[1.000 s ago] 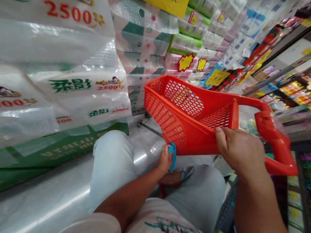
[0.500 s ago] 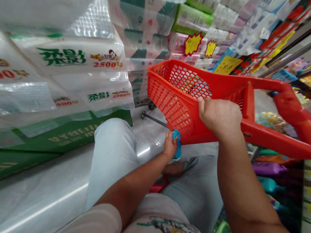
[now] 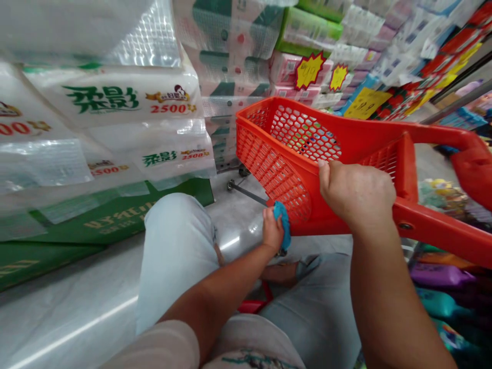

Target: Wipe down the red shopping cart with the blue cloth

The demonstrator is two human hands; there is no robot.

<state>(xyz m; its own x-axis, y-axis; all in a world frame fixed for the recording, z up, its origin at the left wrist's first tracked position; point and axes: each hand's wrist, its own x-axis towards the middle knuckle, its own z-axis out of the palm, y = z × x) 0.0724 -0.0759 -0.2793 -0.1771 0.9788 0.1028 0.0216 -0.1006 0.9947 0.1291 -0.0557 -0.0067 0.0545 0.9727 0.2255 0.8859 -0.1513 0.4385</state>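
A red plastic shopping cart (image 3: 348, 141) stands in front of me, its mesh basket pointing left. My right hand (image 3: 359, 192) is closed over the near top rim of the basket, the thumb lying on the inner edge. Lower down, my left hand (image 3: 272, 233) grips a blue cloth (image 3: 282, 225) against the bottom edge of the basket's outer wall. Part of the cloth is hidden behind my fingers.
Stacked white tissue packs (image 3: 103, 102) rise on the left above green cartons (image 3: 115, 220). Price signs (image 3: 309, 70) hang on more packs behind the cart. Bottles (image 3: 442, 274) fill a shelf at lower right. My bent knee (image 3: 179, 225) is beside the cart.
My left hand and the blue cloth have shifted slightly along the lower basket wall. My right hand keeps its hold on the rim. The whole view has moved a little.
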